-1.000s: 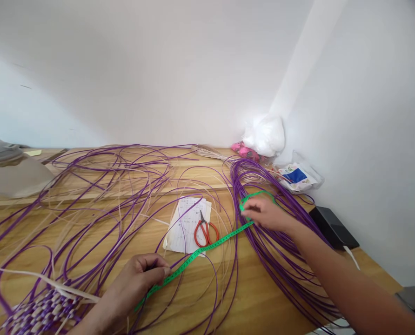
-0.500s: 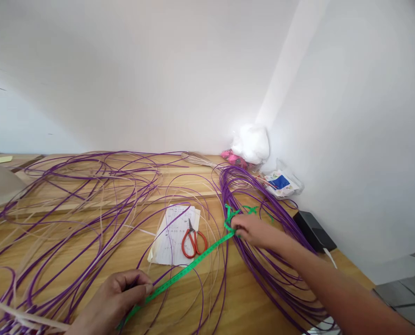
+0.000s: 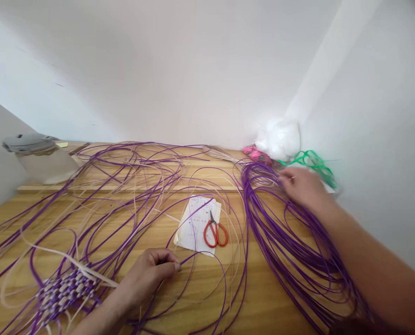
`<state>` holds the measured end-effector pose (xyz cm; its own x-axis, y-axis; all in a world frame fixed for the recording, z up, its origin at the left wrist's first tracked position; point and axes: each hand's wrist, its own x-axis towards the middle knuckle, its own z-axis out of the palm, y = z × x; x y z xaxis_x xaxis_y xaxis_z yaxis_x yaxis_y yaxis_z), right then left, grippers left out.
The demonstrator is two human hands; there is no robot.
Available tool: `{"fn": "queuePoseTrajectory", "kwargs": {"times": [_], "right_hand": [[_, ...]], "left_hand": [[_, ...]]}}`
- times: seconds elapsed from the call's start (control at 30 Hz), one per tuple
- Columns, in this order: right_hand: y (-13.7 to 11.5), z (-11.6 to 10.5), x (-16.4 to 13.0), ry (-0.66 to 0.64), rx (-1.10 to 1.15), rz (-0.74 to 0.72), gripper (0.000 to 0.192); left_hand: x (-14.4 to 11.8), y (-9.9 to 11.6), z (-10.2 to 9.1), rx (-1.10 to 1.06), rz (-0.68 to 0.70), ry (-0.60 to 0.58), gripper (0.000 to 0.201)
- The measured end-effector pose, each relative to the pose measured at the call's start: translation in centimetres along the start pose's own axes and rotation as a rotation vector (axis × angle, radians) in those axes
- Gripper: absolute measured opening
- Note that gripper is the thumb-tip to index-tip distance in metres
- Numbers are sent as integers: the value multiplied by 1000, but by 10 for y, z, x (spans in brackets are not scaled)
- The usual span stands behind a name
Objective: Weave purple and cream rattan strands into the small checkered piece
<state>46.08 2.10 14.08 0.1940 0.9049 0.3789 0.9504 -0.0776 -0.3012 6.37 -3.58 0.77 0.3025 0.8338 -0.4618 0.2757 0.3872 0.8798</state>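
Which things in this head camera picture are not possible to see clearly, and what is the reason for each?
- Green tape measure: motion-blurred beyond the right hand; whether the hand grips it is unclear.
- Writing on the paper sheets: too small to read; the red scissors cover part.
- Woven purple-and-white piece: partly hidden by loose strands and the left forearm.
- What the left hand pinches: the fingertips hide it.
- Clear lidded container: contents indistinct.

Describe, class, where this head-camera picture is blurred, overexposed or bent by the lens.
Head view: the green tape and right hand smear with motion blur; the white bag in the corner is blown out; the wall-table edges bow from wide-angle distortion; the scissors and left hand stay sharp.
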Motion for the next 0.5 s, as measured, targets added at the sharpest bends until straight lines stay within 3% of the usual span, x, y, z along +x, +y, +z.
{"fn": "queuePoseTrajectory", "kwargs": {"times": [0.03, 0.1, 0.13, 0.23, 0.33, 0.43, 0.5], "right_hand": [[-21, 25, -19, -123, 47, -79, 15], [-60, 70, -58, -539, 163, -240, 24], [-76, 88, -74, -612, 145, -247, 26], [-104, 123, -101, -554, 16, -191, 30], [-106, 136, -98, -534, -24, -154, 25], [-99, 130, -90, -550, -40, -143, 28], [-98, 114, -94, -557, 52, -85, 26]], "left_hand": [[-1, 2, 0, 7, 10, 7, 30], [-3, 6, -1, 18, 32, 8, 28], [-4, 8, -1, 24, 41, 12, 27], [-9, 13, -3, 20, 59, 19, 23], [-15, 14, -4, -14, 75, 12, 20], [-17, 14, -6, -41, 97, 20, 18], [-18, 14, -7, -40, 106, 22, 18]]}}
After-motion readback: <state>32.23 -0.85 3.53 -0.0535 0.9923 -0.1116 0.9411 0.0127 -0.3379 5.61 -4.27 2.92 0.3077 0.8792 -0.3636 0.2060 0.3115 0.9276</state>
